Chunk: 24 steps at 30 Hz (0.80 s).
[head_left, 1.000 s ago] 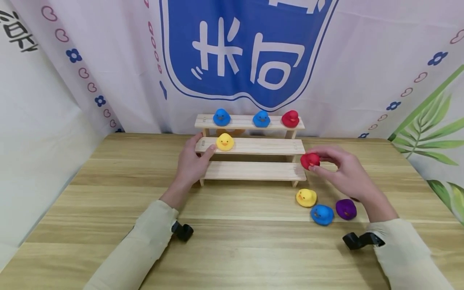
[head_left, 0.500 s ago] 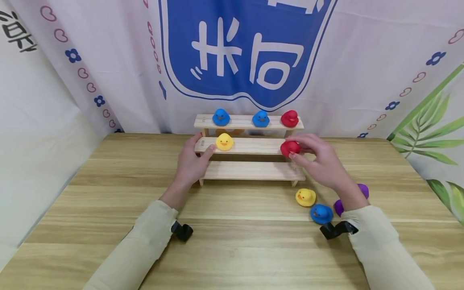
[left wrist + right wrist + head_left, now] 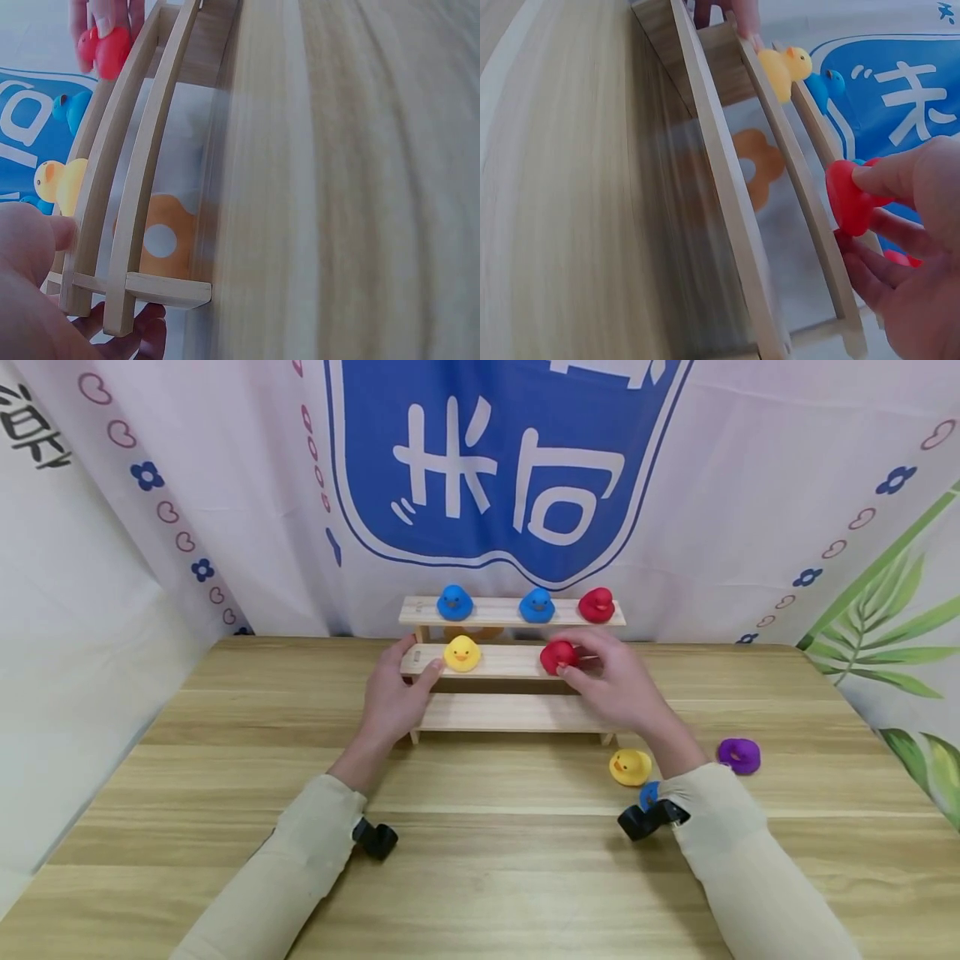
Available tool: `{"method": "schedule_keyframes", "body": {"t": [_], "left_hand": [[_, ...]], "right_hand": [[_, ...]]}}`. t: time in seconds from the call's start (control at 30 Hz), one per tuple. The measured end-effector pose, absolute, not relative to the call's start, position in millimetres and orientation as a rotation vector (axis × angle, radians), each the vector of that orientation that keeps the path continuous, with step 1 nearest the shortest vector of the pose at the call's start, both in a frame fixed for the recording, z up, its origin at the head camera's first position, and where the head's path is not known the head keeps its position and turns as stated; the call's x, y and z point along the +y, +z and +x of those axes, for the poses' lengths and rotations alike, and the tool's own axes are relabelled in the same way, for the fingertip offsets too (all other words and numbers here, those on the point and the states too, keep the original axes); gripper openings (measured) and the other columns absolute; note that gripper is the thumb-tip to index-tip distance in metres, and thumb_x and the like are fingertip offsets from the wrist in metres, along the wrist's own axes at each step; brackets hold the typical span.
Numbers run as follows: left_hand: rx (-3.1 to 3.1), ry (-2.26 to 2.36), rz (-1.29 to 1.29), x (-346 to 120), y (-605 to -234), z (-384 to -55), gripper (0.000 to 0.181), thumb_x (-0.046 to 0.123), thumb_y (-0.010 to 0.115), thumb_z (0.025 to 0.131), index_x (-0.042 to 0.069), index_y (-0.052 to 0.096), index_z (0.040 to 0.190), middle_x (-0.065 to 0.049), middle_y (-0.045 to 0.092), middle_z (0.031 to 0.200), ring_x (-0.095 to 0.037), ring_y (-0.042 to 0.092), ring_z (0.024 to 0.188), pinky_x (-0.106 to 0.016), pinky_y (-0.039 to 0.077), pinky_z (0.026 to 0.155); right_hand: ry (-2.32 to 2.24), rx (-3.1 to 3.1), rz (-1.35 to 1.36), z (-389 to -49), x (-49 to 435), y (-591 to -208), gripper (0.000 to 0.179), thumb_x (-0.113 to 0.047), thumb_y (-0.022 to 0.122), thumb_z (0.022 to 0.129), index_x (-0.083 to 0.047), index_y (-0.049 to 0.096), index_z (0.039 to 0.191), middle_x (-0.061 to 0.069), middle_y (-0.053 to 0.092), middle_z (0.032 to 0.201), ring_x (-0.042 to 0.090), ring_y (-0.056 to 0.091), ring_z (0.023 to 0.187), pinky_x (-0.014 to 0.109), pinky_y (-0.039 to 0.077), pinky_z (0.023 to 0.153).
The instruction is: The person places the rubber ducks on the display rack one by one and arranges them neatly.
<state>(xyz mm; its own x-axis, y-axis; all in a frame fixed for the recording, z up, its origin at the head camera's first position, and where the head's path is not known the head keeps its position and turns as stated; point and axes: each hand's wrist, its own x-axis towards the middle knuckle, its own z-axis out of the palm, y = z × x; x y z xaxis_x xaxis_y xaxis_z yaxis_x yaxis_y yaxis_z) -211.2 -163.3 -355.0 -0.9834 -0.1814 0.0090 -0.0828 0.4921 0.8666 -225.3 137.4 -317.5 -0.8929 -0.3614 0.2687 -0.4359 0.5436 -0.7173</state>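
Note:
My right hand (image 3: 611, 681) pinches a red rubber duck (image 3: 558, 657) at the middle shelf of a three-step wooden rack (image 3: 517, 713); in the right wrist view thumb and fingers clasp the red duck (image 3: 847, 199) by the shelf edge. Whether it touches the board I cannot tell. My left hand (image 3: 393, 693) grips the rack's left end, thumb on the middle shelf beside a yellow duck (image 3: 462, 654). Along the top shelf sit a blue duck (image 3: 454, 602), a second blue duck (image 3: 537, 606) and a red duck (image 3: 597, 606).
Right of the rack's front, a yellow duck (image 3: 630, 767) lies on the wooden table (image 3: 480, 877), with a blue duck (image 3: 649, 795) partly hidden by my right sleeve and a purple duck (image 3: 739, 756) farther right. A printed cloth (image 3: 300, 527) hangs behind the rack.
My right hand has carried the red duck leftward from beside the rack's right end to the middle shelf. The left hand has kept its grip on the rack.

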Motion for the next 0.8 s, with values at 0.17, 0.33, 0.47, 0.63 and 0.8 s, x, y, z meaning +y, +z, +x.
{"method": "schedule_keyframes", "body": {"t": [0.17,0.33,0.47,0.63,0.8], "left_hand": [[-2.632,-1.512,0.242,-163.4,-355.5,-211.5,0.074,0.043,0.059,0.108,0.015,0.028,0.169,-0.013,0.032,0.173,-0.035,0.034,0.158,-0.056,0.035,0.129],[-2.63,-1.51,0.24,-163.1,-354.7,-211.8,0.073,0.042,0.059,0.108,0.016,0.028,0.169,-0.013,0.032,0.173,-0.035,0.034,0.158,-0.056,0.035,0.128],[-2.621,-1.509,0.227,-163.3,-354.0,-212.1,0.073,0.043,0.059,0.108,0.015,0.029,0.168,-0.013,0.033,0.172,-0.035,0.035,0.157,-0.056,0.036,0.128],[-2.616,-1.504,0.178,-165.3,-355.4,-209.2,0.073,0.041,0.059,0.108,0.012,0.029,0.168,-0.015,0.031,0.173,-0.036,0.033,0.159,-0.057,0.034,0.128],[-2.613,-1.503,0.166,-166.1,-357.4,-208.8,0.073,0.041,0.059,0.108,0.012,0.029,0.168,-0.015,0.031,0.173,-0.036,0.032,0.159,-0.056,0.034,0.129]], "right_hand": [[1.284,-2.752,0.622,-227.9,124.2,-318.8,0.042,-0.008,0.068,0.102,-0.016,0.065,0.143,0.007,0.062,0.147,0.031,0.06,0.13,0.051,0.056,0.11],[1.295,-2.795,0.557,-227.8,116.2,-316.7,0.045,-0.009,0.067,0.103,-0.017,0.062,0.147,0.008,0.059,0.15,0.033,0.057,0.131,0.051,0.055,0.11],[1.295,-2.808,0.515,-227.9,113.7,-315.4,0.047,-0.009,0.067,0.103,-0.018,0.061,0.149,0.008,0.057,0.152,0.033,0.055,0.134,0.052,0.055,0.111],[1.328,-2.841,0.442,-225.9,112.5,-316.5,0.05,-0.011,0.069,0.103,-0.021,0.058,0.151,0.009,0.058,0.151,0.035,0.056,0.137,0.051,0.055,0.113],[1.323,-2.871,0.409,-222.7,113.2,-315.4,0.051,-0.014,0.069,0.104,-0.022,0.057,0.152,0.012,0.059,0.15,0.037,0.057,0.137,0.052,0.054,0.113]]}}
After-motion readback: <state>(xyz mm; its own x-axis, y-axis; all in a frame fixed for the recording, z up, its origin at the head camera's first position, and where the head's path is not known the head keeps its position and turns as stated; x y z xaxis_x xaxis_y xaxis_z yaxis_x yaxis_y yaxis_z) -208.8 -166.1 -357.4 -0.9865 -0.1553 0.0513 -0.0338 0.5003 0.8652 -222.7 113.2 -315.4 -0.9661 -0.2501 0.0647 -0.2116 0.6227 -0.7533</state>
